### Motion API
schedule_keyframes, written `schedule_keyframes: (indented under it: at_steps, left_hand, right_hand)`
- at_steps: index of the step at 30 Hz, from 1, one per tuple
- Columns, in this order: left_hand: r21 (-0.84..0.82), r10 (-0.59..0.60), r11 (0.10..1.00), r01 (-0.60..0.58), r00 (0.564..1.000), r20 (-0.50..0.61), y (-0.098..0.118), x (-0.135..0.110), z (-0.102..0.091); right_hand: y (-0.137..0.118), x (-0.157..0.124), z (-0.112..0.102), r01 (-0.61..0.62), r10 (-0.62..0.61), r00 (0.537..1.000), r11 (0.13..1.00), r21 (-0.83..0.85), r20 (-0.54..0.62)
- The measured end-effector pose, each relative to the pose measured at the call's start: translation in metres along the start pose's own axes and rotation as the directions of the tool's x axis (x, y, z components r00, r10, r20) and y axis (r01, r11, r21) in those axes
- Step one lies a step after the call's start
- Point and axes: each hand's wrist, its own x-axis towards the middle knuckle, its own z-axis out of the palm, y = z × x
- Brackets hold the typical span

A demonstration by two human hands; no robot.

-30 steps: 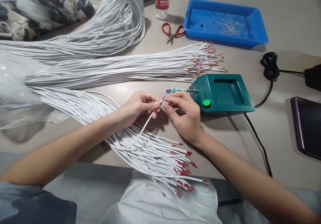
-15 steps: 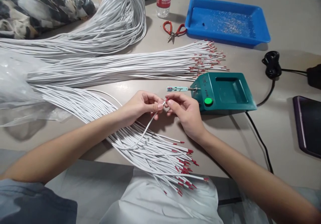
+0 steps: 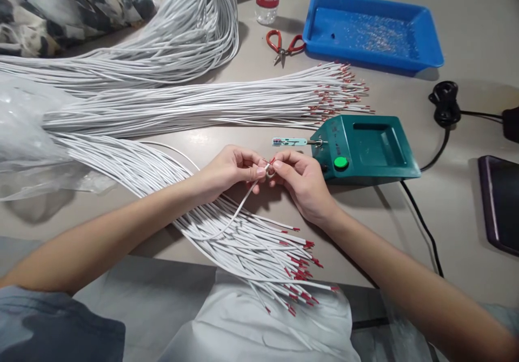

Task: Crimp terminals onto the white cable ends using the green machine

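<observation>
Between thumb and fingers, my left hand (image 3: pixel 239 171) pinches a white cable (image 3: pixel 244 202) close to its end, where a bit of red shows. My right hand (image 3: pixel 299 181) has its fingertips closed on that same cable end, the thumb pressed to the red wire. The fingers hide most of the tip. Beneath my left forearm fans a bundle of white cables (image 3: pixel 243 248) with red ends. Just beyond my right hand stands a green machine (image 3: pixel 385 159) with a round green button (image 3: pixel 341 163) and a pale arm (image 3: pixel 289 142) sticking out to the left.
Another cable bundle (image 3: pixel 203 105) lies behind, and a looped one (image 3: pixel 194 32) further back. A blue tray (image 3: pixel 365 59) holds small scraps. Red-handled cutters (image 3: pixel 283 51) lie beside a water bottle (image 3: pixel 267 13). A phone (image 3: pixel 500 205) and a coiled black cord (image 3: pixel 445 105) are on the right.
The view has shifted slightly, so the table things sit a little further right. Both hands keep their hold on the cable end, with only small finger movement.
</observation>
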Motion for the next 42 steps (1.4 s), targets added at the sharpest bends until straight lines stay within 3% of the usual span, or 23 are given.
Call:
schedule_keyframes:
  at_steps: [4,9,17,26,42]
  left_hand:
    - [-0.005,-0.017,1.000,0.017,1.000,-0.014,-0.0002,0.0007,-0.0008]
    - [-0.034,-0.031,0.999,0.030,0.999,-0.011,-0.0015,0.0014,-0.0031]
    - [-0.005,-0.021,1.000,0.021,1.000,0.017,-0.0031,0.0005,-0.0049]
    - [-0.022,-0.021,1.000,0.020,0.999,-0.040,-0.0008,0.0004,-0.0033]
    - [-0.026,-0.006,1.000,0.003,0.995,-0.097,0.0002,0.0010,-0.0028]
  right_hand:
    - [0.0023,-0.0010,-0.0009,0.032,-0.032,0.999,0.999,-0.009,-0.002]
    - [0.0005,-0.0039,0.0010,0.078,-0.091,0.990,0.989,-0.124,-0.104]
    - [0.0037,-0.0070,0.0002,0.206,-0.219,0.975,0.955,-0.212,-0.036]
    - [0.0055,-0.0082,-0.0018,0.360,-0.369,0.929,0.867,-0.345,0.043]
    - [0.0041,-0.0064,-0.0020,0.402,-0.478,0.878,0.769,-0.498,-0.029]
